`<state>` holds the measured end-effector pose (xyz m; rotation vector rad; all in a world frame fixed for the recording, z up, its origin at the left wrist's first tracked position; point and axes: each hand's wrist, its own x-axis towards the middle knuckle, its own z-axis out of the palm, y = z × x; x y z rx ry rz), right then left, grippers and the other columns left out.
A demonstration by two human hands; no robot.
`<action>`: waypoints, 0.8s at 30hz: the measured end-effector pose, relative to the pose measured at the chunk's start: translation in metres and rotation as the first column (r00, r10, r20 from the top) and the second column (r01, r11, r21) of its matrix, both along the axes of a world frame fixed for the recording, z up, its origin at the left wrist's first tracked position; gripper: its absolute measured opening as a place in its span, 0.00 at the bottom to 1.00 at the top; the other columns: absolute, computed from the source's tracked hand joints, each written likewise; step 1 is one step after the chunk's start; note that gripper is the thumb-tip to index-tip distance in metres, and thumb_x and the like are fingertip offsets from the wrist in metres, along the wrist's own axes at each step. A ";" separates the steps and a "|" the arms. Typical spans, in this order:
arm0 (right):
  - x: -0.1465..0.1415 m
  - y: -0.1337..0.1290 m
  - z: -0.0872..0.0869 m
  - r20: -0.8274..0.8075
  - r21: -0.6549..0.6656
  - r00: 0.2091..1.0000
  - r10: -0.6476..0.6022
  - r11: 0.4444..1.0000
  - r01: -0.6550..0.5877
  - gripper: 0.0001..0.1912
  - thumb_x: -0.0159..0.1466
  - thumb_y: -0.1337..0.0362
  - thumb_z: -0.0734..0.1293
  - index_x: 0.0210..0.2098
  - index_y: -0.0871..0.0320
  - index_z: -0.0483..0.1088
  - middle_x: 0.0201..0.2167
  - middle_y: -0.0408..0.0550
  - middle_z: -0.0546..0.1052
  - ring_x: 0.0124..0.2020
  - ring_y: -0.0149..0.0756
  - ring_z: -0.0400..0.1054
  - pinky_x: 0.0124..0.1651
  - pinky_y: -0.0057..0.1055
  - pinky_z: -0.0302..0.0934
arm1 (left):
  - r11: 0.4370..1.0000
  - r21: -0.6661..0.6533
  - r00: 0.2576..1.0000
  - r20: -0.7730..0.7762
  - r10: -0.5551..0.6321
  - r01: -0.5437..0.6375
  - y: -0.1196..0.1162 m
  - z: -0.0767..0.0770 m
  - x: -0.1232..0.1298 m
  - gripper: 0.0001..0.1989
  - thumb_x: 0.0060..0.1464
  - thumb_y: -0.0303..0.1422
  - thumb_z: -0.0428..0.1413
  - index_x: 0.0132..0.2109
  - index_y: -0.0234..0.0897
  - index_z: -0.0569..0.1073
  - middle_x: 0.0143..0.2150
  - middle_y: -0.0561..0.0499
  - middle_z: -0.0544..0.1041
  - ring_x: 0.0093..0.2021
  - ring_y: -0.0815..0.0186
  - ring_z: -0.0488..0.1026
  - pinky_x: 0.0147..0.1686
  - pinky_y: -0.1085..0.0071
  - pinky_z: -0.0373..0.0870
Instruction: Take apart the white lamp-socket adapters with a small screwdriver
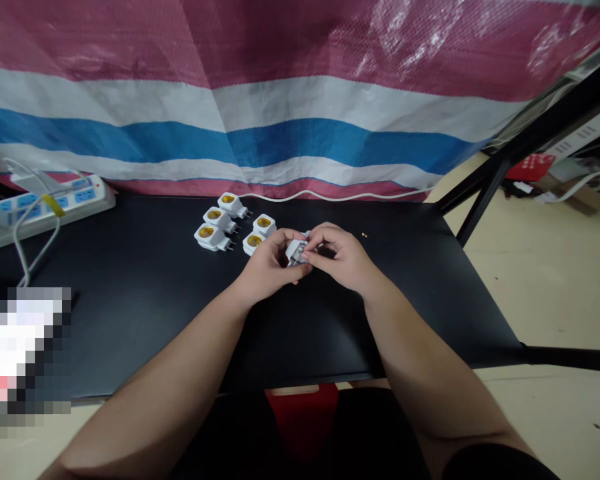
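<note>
Over the middle of the black table, my left hand [266,268] is closed round a white plug-in lamp socket [295,251], whose side toward me looks hollow. My right hand [341,257] pinches the same piece from the right with thumb and fingertips. Whether a small part sits in that pinch is hidden. Just left of my hands lie several more white lamp sockets with gold-coloured insides, one being this socket [207,235] with its plug pins pointing right. Another socket [253,244] is partly covered by my left hand.
A tiny brass-coloured piece [364,235] lies right of my hands. A white power strip [80,198] with a cable stands at the back left, and a pixelated bright object [23,340] at the left edge. Striped sheeting [300,143] hangs behind the black table [430,287].
</note>
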<state>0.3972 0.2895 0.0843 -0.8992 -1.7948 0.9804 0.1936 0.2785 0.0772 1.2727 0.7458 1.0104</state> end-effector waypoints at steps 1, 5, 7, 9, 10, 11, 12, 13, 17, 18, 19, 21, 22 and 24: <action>0.000 0.000 0.000 -0.022 -0.059 1.000 0.006 0.998 -0.007 0.08 0.66 0.62 0.78 0.39 0.53 0.76 0.43 0.45 0.77 0.42 0.35 0.77 0.44 0.35 0.74 | 1.000 -0.007 1.000 0.008 -0.001 0.001 0.000 0.000 0.000 0.27 0.47 0.26 0.73 0.52 0.36 0.72 0.41 0.53 0.76 0.32 0.72 0.75 0.24 0.78 0.77; 0.006 0.002 0.005 -0.151 -0.248 0.989 0.000 0.968 -0.038 0.19 0.63 0.55 0.81 0.43 0.52 0.70 0.42 0.42 0.78 0.37 0.32 0.77 0.39 0.31 0.74 | 0.999 -0.008 0.997 0.052 0.052 -0.051 0.001 0.002 0.001 0.27 0.49 0.29 0.74 0.52 0.38 0.71 0.42 0.52 0.77 0.32 0.72 0.75 0.23 0.79 0.75; 0.009 0.004 0.007 -0.153 -0.297 0.988 0.006 0.954 -0.052 0.20 0.62 0.53 0.82 0.41 0.53 0.71 0.40 0.42 0.78 0.34 0.31 0.76 0.37 0.31 0.74 | 0.990 0.027 0.989 0.061 0.136 -0.138 0.001 0.003 0.000 0.28 0.49 0.30 0.75 0.53 0.39 0.71 0.41 0.53 0.77 0.32 0.72 0.74 0.23 0.79 0.75; 0.011 0.004 0.008 -0.139 -0.310 0.990 0.011 0.949 -0.054 0.20 0.61 0.51 0.82 0.39 0.54 0.73 0.34 0.41 0.79 0.30 0.31 0.75 0.35 0.32 0.75 | 0.973 0.073 0.976 0.049 0.214 -0.217 0.002 0.003 0.000 0.29 0.47 0.31 0.75 0.53 0.39 0.71 0.41 0.53 0.77 0.31 0.72 0.74 0.24 0.78 0.75; 0.011 0.004 0.008 -0.138 -0.298 0.990 0.004 0.953 -0.045 0.20 0.60 0.51 0.82 0.39 0.55 0.74 0.32 0.41 0.79 0.29 0.31 0.75 0.34 0.32 0.74 | 0.967 0.091 0.971 0.032 0.237 -0.239 0.002 0.002 -0.001 0.29 0.47 0.31 0.75 0.53 0.40 0.71 0.41 0.53 0.77 0.31 0.72 0.74 0.25 0.77 0.75; 0.011 0.004 0.008 -0.145 -0.275 0.989 -0.009 0.961 -0.031 0.19 0.60 0.52 0.83 0.38 0.55 0.74 0.31 0.41 0.79 0.29 0.31 0.74 0.33 0.31 0.74 | 0.963 0.106 0.968 0.008 0.250 -0.250 0.002 0.002 -0.001 0.29 0.48 0.31 0.75 0.53 0.40 0.71 0.40 0.53 0.77 0.30 0.72 0.75 0.26 0.76 0.76; 0.010 0.004 0.007 -0.157 -0.245 0.987 -0.025 0.970 -0.014 0.18 0.60 0.53 0.83 0.38 0.55 0.75 0.30 0.41 0.80 0.29 0.31 0.74 0.33 0.31 0.74 | 0.959 0.119 0.965 -0.019 0.262 -0.258 0.002 0.001 -0.001 0.29 0.48 0.31 0.75 0.53 0.39 0.71 0.40 0.53 0.77 0.30 0.71 0.75 0.28 0.75 0.76; 0.009 0.003 0.007 -0.170 -0.210 0.985 -0.040 0.978 0.003 0.17 0.61 0.54 0.82 0.39 0.55 0.76 0.31 0.42 0.81 0.29 0.31 0.75 0.34 0.32 0.74 | 0.955 0.131 0.961 -0.047 0.272 -0.264 0.003 0.000 -0.001 0.29 0.48 0.31 0.75 0.53 0.39 0.72 0.40 0.53 0.78 0.30 0.71 0.76 0.29 0.74 0.76; 0.006 0.000 0.006 -0.165 -0.038 0.984 -0.061 0.998 0.055 0.11 0.65 0.59 0.80 0.44 0.54 0.80 0.40 0.48 0.85 0.39 0.37 0.82 0.47 0.39 0.80 | 0.956 0.152 0.955 -0.124 0.269 -0.249 0.003 -0.003 -0.002 0.29 0.47 0.31 0.75 0.54 0.39 0.73 0.40 0.52 0.79 0.30 0.69 0.77 0.30 0.72 0.74; 0.006 -0.001 0.006 -0.149 0.009 0.987 -0.058 0.998 0.060 0.09 0.66 0.60 0.78 0.45 0.54 0.81 0.43 0.49 0.86 0.43 0.39 0.83 0.51 0.42 0.80 | 0.959 0.157 0.957 -0.137 0.256 -0.234 0.003 -0.004 -0.002 0.29 0.47 0.31 0.75 0.55 0.39 0.73 0.40 0.53 0.79 0.29 0.69 0.77 0.29 0.72 0.73; 0.005 -0.001 0.006 -0.132 0.052 0.990 -0.054 0.997 0.061 0.08 0.67 0.61 0.77 0.45 0.54 0.82 0.45 0.50 0.86 0.45 0.40 0.83 0.54 0.43 0.81 | 0.960 0.168 0.957 -0.150 0.248 -0.223 0.002 -0.004 -0.002 0.29 0.48 0.31 0.74 0.55 0.38 0.74 0.40 0.53 0.79 0.28 0.69 0.77 0.29 0.72 0.72; 0.005 -0.001 0.005 -0.112 0.104 0.992 -0.058 0.992 0.069 0.05 0.68 0.62 0.76 0.43 0.54 0.83 0.46 0.51 0.85 0.47 0.41 0.83 0.54 0.44 0.81 | 0.955 0.206 0.953 -0.176 0.248 -0.211 0.000 -0.004 -0.002 0.26 0.49 0.31 0.73 0.54 0.38 0.75 0.40 0.52 0.79 0.28 0.69 0.76 0.28 0.71 0.71; 0.005 0.000 0.005 -0.107 0.111 0.992 -0.064 0.991 0.076 0.04 0.68 0.63 0.76 0.42 0.54 0.83 0.46 0.51 0.84 0.46 0.41 0.83 0.53 0.43 0.82 | 0.952 0.224 0.950 -0.185 0.251 -0.208 0.000 -0.004 -0.002 0.25 0.50 0.31 0.73 0.54 0.38 0.75 0.39 0.52 0.79 0.28 0.69 0.76 0.28 0.71 0.71; 0.005 0.000 0.004 -0.101 0.097 0.992 -0.076 0.992 0.086 0.04 0.67 0.62 0.76 0.41 0.53 0.83 0.45 0.51 0.83 0.44 0.40 0.82 0.50 0.42 0.82 | 0.948 0.243 0.948 -0.193 0.253 -0.204 -0.001 -0.003 -0.002 0.24 0.51 0.31 0.72 0.53 0.38 0.75 0.39 0.52 0.79 0.28 0.69 0.76 0.29 0.71 0.71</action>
